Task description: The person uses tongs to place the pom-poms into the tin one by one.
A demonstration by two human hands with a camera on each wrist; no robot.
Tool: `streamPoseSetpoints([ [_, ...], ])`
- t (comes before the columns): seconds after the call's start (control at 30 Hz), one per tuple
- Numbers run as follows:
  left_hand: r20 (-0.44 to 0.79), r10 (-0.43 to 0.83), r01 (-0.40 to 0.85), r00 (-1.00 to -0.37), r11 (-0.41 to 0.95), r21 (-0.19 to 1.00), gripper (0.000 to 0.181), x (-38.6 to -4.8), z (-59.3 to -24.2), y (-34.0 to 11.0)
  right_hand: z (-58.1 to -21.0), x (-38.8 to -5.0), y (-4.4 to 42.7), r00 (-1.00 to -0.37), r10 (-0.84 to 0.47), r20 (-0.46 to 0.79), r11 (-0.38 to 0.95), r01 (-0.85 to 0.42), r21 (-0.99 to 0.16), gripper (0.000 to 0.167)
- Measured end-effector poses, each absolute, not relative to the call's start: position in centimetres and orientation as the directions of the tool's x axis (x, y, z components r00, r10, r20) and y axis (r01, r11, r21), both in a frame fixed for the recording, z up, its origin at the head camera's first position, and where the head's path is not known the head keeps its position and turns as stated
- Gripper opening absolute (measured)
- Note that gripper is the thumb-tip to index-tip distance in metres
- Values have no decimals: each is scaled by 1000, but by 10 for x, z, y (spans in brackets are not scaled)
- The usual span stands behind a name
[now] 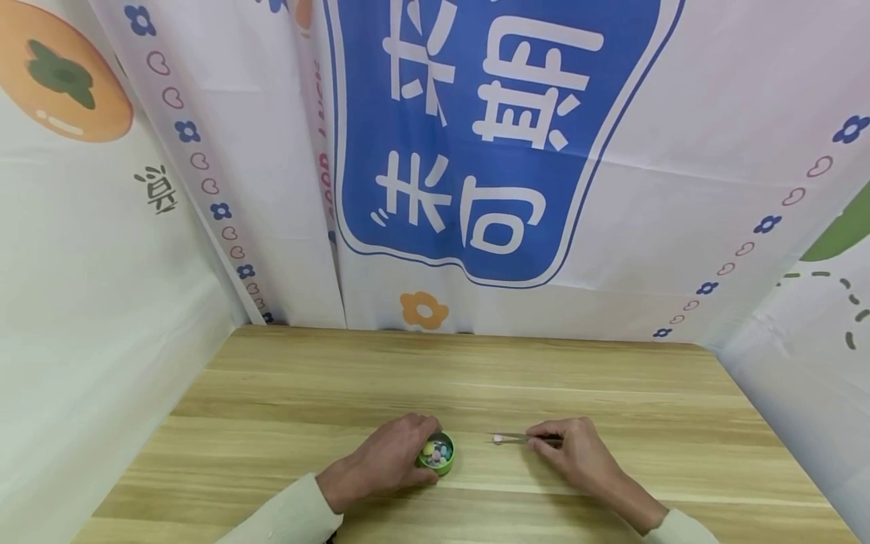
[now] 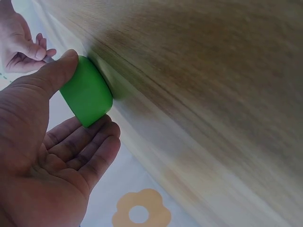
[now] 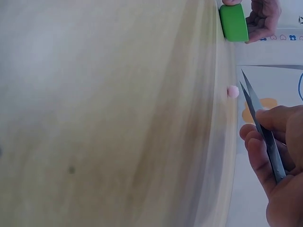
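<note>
My left hand (image 1: 386, 458) grips a small round green tin (image 1: 445, 467) on the table, thumb on one side and fingers on the other. Inside the tin lie several small pom-poms (image 1: 436, 455) in yellow, pink, blue and white. To the right, my right hand (image 1: 578, 455) pinches a pair of metal tweezers (image 3: 265, 133) between thumb and fingers. Their two tips are slightly apart and point toward the tin. One pale pink pom-pom (image 3: 233, 91) sits on the table near those tips; in the right wrist view a gap shows between it and them.
The wood-grain table (image 1: 326, 378) stretches around both hands. White printed cloth (image 1: 632, 249) with a blue sign and flowers hangs behind it, and more cloth closes off the left and right sides.
</note>
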State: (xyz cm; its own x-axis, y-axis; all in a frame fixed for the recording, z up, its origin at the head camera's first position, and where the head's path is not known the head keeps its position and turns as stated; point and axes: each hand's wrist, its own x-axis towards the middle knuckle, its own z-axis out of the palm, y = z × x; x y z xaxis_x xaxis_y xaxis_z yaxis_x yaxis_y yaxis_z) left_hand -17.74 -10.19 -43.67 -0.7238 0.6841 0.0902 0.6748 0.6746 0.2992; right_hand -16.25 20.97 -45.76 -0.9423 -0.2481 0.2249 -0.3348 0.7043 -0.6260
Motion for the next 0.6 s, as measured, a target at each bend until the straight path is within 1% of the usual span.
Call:
streamPoseSetpoints([
  [0.33,100,687,680,-720,670,297,47,-179,-438,-103,-460,-162,215,-938,-268,220,700,-347,-625,9],
  [0.6,99,691,683,-716,665,301,47,-178,-438,-103,-461,-161,217,-941,-260,218,704,-339,-623,9],
])
